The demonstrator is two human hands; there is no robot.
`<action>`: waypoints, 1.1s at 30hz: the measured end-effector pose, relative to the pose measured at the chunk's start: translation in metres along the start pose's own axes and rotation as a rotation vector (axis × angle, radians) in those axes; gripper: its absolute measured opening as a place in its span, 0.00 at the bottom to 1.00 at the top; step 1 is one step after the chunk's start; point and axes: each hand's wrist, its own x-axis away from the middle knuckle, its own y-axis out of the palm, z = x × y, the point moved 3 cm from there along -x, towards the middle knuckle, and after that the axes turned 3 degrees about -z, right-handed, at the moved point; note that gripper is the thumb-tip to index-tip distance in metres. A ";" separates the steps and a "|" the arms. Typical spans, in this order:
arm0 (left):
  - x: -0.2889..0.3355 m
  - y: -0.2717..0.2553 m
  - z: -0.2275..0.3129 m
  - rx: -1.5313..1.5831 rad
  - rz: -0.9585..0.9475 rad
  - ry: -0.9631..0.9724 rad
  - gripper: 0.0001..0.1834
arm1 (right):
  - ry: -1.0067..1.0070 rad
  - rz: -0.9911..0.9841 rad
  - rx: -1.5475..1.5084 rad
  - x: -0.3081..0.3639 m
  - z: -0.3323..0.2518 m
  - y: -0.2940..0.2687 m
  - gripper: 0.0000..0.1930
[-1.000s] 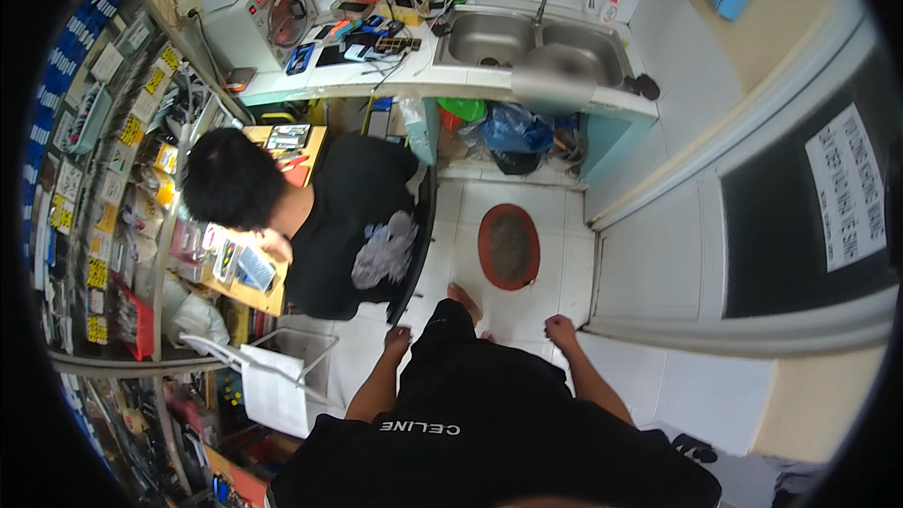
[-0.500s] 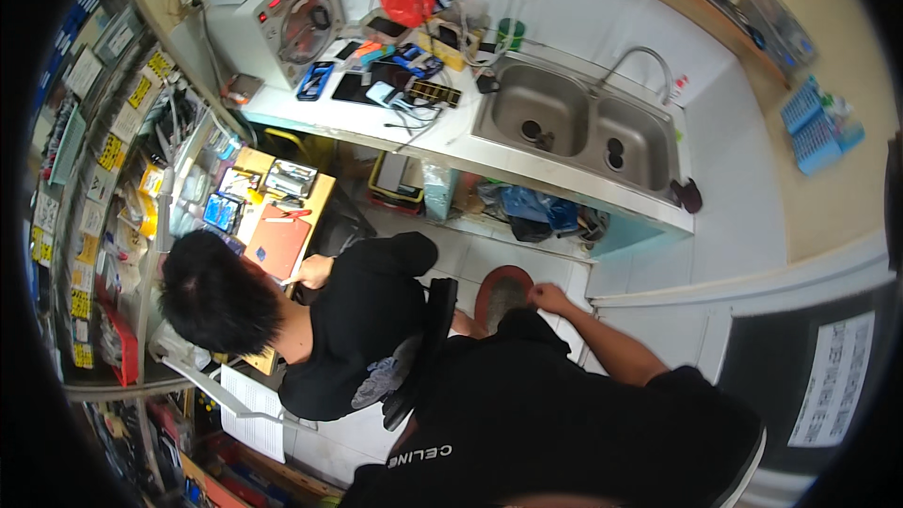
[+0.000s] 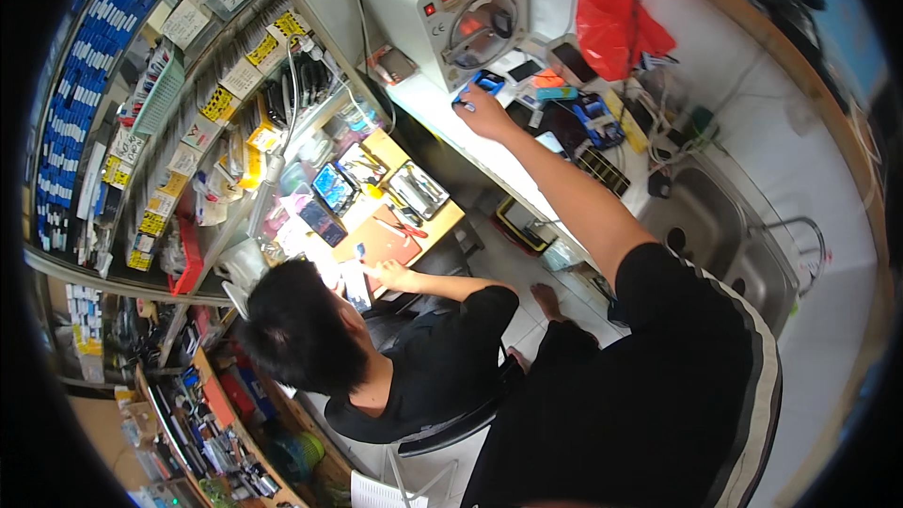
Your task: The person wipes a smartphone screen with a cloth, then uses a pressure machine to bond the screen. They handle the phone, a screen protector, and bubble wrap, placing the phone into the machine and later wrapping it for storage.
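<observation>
My right arm stretches up over the white counter (image 3: 428, 103). At its left end my right hand (image 3: 483, 116) has its fingers bent onto the near end of a blue-framed, phone-like device (image 3: 486, 84); the fingertips are partly hidden. This device lies in front of a white machine (image 3: 400, 0) with a round door and red lit displays. Just right of my hand are a dark phone (image 3: 524, 71), an orange and teal piece (image 3: 553, 87) and a second blue-framed device (image 3: 596, 120). My left hand does not show.
A seated co-worker (image 3: 423, 348) bends over a wooden bench (image 3: 440, 223), a hand at a brightly lit phone (image 3: 356, 287). Red-handled pliers (image 3: 403, 228) lie on a reddish mat (image 3: 378, 252). Packed shelves (image 3: 202, 132) rise at left; a steel sink (image 3: 701, 207) is at right.
The view has swung left and closer to the bench. My right hand has gone from low beside my body to the blue-framed device on the counter. The co-worker's lit phone now shows.
</observation>
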 end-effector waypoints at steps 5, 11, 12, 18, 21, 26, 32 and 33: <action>0.046 0.036 -0.006 0.117 0.125 -0.167 0.13 | -0.145 0.152 0.148 -0.146 -0.049 0.003 0.27; 0.097 0.100 -0.009 0.281 0.239 -0.221 0.13 | 0.022 -0.187 0.091 -0.155 -0.011 0.042 0.22; 0.108 0.112 -0.013 0.315 0.265 -0.226 0.13 | 0.019 -0.243 0.126 -0.143 -0.001 0.053 0.22; 0.220 0.215 -0.075 0.513 0.464 -0.352 0.13 | -0.075 -0.142 -0.422 0.021 0.015 0.062 0.16; 0.264 0.273 -0.102 0.606 0.548 -0.422 0.13 | 0.144 -0.153 -0.661 0.152 -0.024 0.038 0.08; 0.288 0.339 -0.150 0.724 0.672 -0.487 0.13 | -0.155 -0.724 -0.699 0.367 -0.176 0.021 0.03; 0.289 0.364 -0.245 0.889 0.796 -0.454 0.14 | -0.742 -1.352 -0.759 0.532 -0.307 0.043 0.04; 0.293 0.363 -0.261 0.960 0.794 -0.446 0.13 | -0.761 -1.359 -0.703 0.551 -0.324 0.051 0.04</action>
